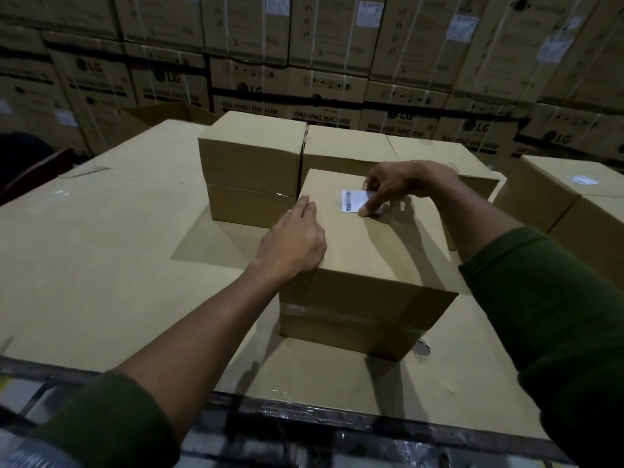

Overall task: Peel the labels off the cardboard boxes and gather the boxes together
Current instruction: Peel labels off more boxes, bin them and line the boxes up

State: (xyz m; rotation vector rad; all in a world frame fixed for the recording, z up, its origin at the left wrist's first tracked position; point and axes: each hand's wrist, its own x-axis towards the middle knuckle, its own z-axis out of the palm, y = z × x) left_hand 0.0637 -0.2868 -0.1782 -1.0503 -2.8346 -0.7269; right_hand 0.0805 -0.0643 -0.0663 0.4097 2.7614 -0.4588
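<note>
A brown cardboard box [368,261] stands nearest to me on a cardboard-covered surface [111,251]. On its top is a white barcode label [351,201]. My right hand [395,187] is over the label, with its index finger on the label's near right edge and its thumb at the far edge. My left hand [293,241] rests flat with straight fingers on the box's left top edge. Behind it stand a second box [250,167] at the left and a third box [347,150] at the right, touching each other.
Another cardboard box [553,194] with a white label [582,180] stands at the right. A wall of stacked washing-machine cartons [320,62] fills the background. A dark edge with plastic wrap [304,420] runs along the front.
</note>
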